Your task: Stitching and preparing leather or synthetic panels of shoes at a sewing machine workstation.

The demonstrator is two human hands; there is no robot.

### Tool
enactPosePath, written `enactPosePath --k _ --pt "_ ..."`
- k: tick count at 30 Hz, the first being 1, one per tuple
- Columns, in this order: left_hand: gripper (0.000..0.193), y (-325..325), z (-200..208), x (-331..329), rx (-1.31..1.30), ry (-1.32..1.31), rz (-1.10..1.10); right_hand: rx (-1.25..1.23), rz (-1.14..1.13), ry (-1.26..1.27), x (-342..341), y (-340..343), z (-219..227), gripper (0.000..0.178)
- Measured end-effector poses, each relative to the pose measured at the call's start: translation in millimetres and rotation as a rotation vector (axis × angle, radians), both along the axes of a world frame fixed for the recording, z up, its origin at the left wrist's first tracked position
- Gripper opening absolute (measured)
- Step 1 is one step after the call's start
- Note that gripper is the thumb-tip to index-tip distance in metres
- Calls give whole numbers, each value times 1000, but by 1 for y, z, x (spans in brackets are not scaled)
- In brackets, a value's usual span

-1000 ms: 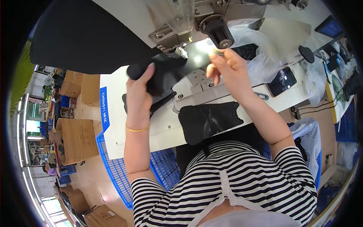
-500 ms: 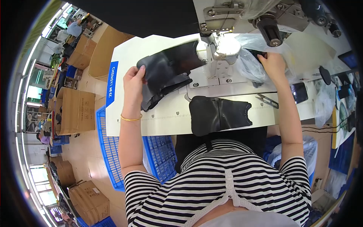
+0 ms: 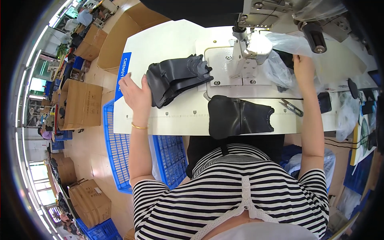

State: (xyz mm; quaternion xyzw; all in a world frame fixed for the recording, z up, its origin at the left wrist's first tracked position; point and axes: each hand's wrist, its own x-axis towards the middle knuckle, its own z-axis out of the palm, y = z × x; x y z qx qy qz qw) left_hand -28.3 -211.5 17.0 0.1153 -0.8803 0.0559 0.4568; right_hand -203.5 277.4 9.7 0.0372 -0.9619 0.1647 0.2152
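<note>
My left hand [image 3: 137, 94] is open, thumb and fingers apart, at the left edge of a stack of black leather-like panels [image 3: 176, 76] on the sewing table. The stack's right ends are notched and uneven. At the right, the bent fingers of my right hand [image 3: 305, 70] grip a black piece [image 3: 285, 61] beside a clear plastic bag [image 3: 276, 69]; the bag partly covers it. A single black panel [image 3: 240, 117] with a seam across its middle lies flat near the front edge. Thread snips [image 3: 291, 107] rest to its right.
The sewing machine head [image 3: 250, 48] with its lit needle area stands between my hands. A dark flat object [image 3: 324, 102] lies near my right forearm. Blue plastic baskets [image 3: 117, 148] are below the table at the left, and cardboard boxes [image 3: 82, 104] stand beyond on the floor.
My left hand has let go of a black panel, which now lies on the stack, and its fingers have spread. My right hand stays at the bag. The whole view has shifted a little.
</note>
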Motion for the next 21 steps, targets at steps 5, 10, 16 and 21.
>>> enactPosePath --k 5,10,16,21 --pt "33 139 -11 36 437 -452 -388 169 56 197 25 4 9 19" --pt "42 179 -38 37 455 -404 -482 -743 417 -284 121 -52 36 12" --pt "31 194 -44 34 707 -412 -560 -1180 637 -1013 180 -90 -16 11" --pt "25 199 -46 36 297 -281 -596 -1160 586 -1022 176 -91 -17 13"
